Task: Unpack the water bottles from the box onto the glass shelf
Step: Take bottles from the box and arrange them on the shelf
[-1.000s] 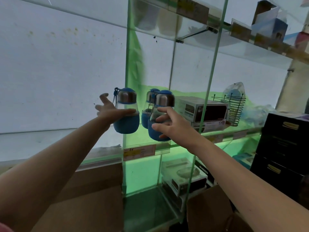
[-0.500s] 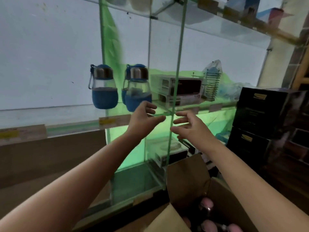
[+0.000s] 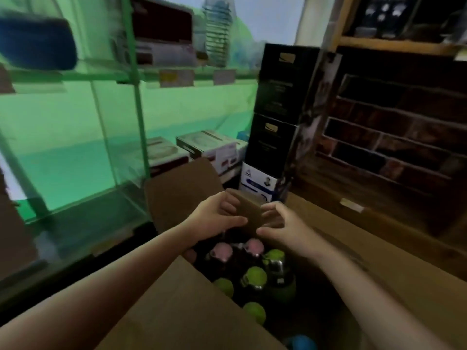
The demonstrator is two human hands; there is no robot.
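- A blurry blue bottle (image 3: 38,44) stood on the glass shelf (image 3: 106,75), high up and far left of both hands.
- The left hand (image 3: 214,215) was loose and held nothing, over the far end of the box (image 3: 177,311).
- The pink bottles (image 3: 222,251) stood cap up just below the hands, a bit nearer the left one.
- The right hand (image 3: 283,223) was loose and empty too.
- The green bottles (image 3: 255,276) stood upright lower down, nearer the person.

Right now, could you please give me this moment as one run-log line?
phase: reaching into box | left hand: open, empty | right hand: open, empty | pink-lidded bottles and green-lidded bottles: in box
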